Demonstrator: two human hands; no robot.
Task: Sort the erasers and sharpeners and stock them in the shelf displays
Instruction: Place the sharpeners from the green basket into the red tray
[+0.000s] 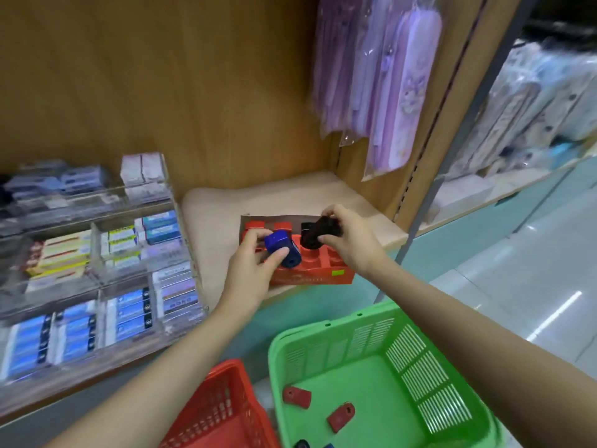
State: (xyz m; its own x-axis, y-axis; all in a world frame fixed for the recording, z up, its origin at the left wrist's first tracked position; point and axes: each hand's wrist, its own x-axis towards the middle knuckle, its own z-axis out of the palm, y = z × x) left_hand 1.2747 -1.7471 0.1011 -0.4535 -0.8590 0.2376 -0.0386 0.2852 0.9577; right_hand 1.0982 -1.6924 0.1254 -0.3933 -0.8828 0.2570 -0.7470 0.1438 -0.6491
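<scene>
The left hand (255, 270) is clenched round a blue sharpener (281, 250), pinched between thumb and fingers, its long axis tilted from about 11 o'clock to 5 o'clock with the holed end turned toward the viewer. The right hand (352, 240) is closed round a black sharpener (318, 234), held just beside the blue one at its 2 o'clock; whether one black piece or two is gripped cannot be told through the blur. Both hands are poised directly over a red display box (323, 274), which is set on the pale shelf (226, 205). Red sharpeners (282, 226) are seen seated in its far row, toward 12 o'clock, while open cells show in the near row, just beside the blue sharpener at 3 o'clock and beneath the black one. The coming move is judged to turn on this: each piece must be brought upright so that its long axis lines up with a cell, the left hand being nearer the left cells and the right hand nearer the right ones. At 9 o'clock from the box, a clear tiered display (97, 270) is stocked with boxed erasers. At 6 o'clock, below the shelf edge, a green basket (323, 324) holds two loose red pieces (296, 397) and some darker ones at its near edge, and a red basket (219, 409) stands touching its left side. Purple packaged goods (387, 92) hang at 1 o'clock, and a glossy floor (533, 286) lies at 3 o'clock.
</scene>
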